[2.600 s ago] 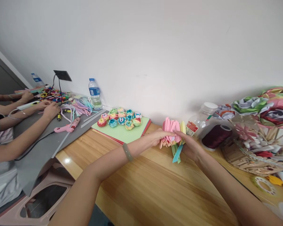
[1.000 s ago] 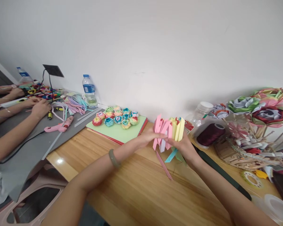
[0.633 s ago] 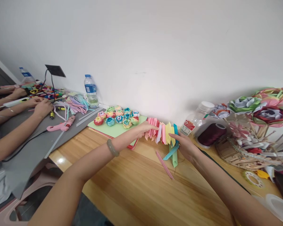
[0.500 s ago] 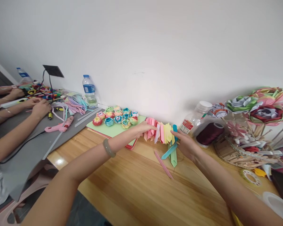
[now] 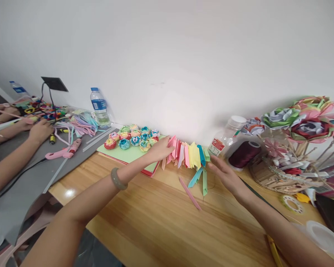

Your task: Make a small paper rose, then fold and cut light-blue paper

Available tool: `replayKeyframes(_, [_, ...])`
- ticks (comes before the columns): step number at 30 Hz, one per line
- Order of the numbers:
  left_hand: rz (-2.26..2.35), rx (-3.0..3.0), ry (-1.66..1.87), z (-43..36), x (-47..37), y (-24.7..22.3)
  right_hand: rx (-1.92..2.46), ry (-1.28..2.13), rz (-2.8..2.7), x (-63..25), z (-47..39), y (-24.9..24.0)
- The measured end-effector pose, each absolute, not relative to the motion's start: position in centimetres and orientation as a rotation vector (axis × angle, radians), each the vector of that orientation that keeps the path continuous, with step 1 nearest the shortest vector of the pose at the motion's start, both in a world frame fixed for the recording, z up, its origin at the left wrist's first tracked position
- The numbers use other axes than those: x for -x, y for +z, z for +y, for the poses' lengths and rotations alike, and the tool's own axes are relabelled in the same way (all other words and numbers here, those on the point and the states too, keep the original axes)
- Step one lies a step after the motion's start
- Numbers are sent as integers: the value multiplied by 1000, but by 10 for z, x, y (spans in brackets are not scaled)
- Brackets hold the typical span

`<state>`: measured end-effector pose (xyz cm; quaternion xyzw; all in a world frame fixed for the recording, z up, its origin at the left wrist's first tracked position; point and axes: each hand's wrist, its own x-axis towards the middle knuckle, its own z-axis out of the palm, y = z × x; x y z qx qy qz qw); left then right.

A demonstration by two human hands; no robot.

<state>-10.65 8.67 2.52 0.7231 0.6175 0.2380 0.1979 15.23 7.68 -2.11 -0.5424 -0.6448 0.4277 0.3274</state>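
Observation:
A row of folded paper strips (image 5: 185, 155), pink, red, yellow, blue and green, stands on the wooden table (image 5: 144, 218) near the wall. At its left end my left hand (image 5: 159, 149) touches the pink pieces, its fingers bent around that end. My right hand (image 5: 225, 173) is just beyond the green right end, fingers apart and holding nothing. In front of the row lie a loose blue strip (image 5: 195, 177), a green strip (image 5: 205, 182) and a pink strip (image 5: 190, 194).
Paper rosettes (image 5: 124, 144) sit on green sheets left of the row. A clear jar (image 5: 225, 137), maroon thread spool (image 5: 244, 154) and basket (image 5: 263, 178) stand right. Farther left are a water bottle (image 5: 100, 107), pink glue gun (image 5: 64, 151) and other people's hands (image 5: 40, 131).
My right hand has come away from the strips' right end, uncovering the green pieces. My left hand has shifted to the left end of the row. The view has turned slightly right.

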Motion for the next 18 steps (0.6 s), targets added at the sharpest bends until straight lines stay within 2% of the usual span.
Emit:
replayKeyframes(4, [1631, -2161, 702, 72, 113, 16, 1432, 976, -1850, -163, 55, -25])
replayKeyframes(11, [1482, -2287, 269, 52, 134, -11, 1435, 335, -2477, -170, 35, -35])
replayKeyframes(18, [1433, -2274, 355, 72, 136, -14, 1469, 293, -2463, -165, 56, -37])
